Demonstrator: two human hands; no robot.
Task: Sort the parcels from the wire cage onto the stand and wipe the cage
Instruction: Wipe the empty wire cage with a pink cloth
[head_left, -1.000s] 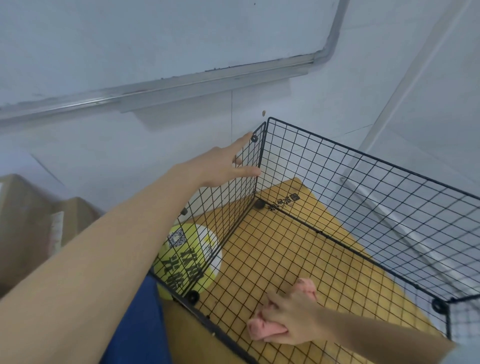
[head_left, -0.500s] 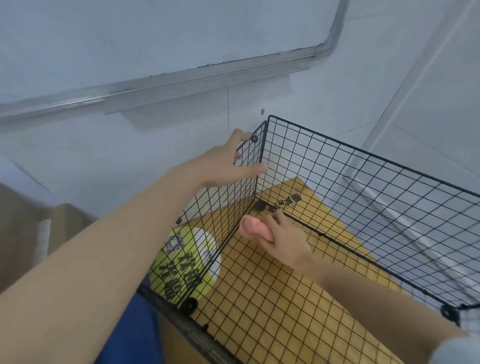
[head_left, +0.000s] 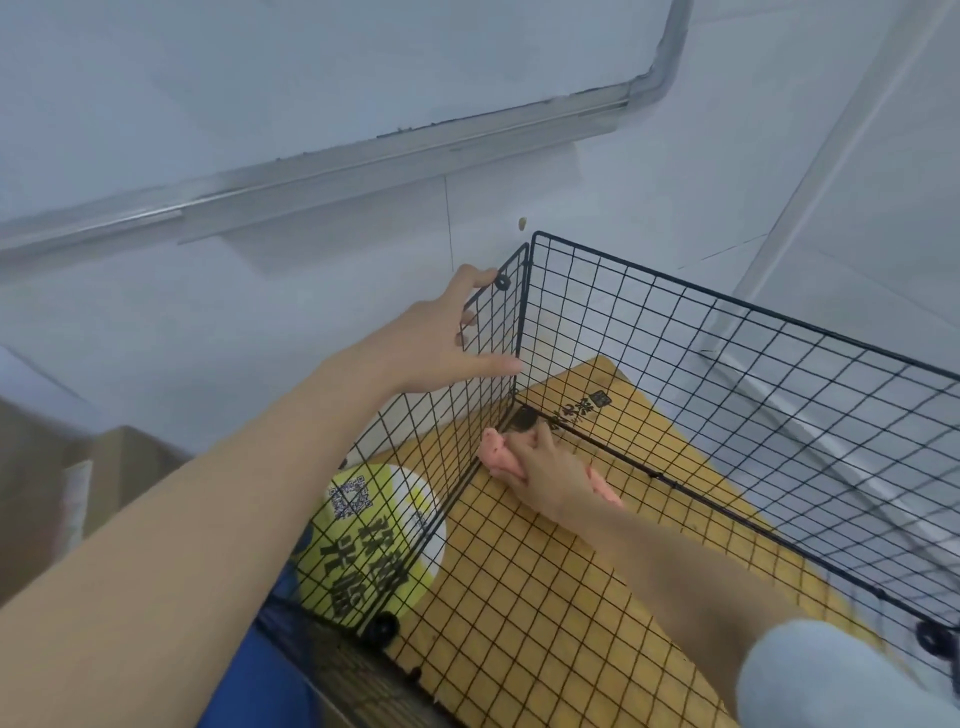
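A black wire cage (head_left: 737, 374) stands on a yellow-brown board, with no parcels inside it. My left hand (head_left: 441, 338) holds the top edge of the cage's left panel near the far corner, thumb inside the mesh and fingers outside. Down in the cage, my right hand (head_left: 545, 467) grips a crumpled pink cloth (head_left: 496, 457) and presses it on the wire floor at the far left corner.
A white wall with a metal-framed board (head_left: 363, 150) rises right behind the cage. Outside the left panel lies a yellow-green and white round label (head_left: 374, 540). Brown cardboard boxes (head_left: 78, 483) stand at the far left, and blue fabric (head_left: 260, 670) shows below my left arm.
My right hand has carried the pink cloth from the near part of the cage floor to the far left corner. My left hand stays on the left panel.
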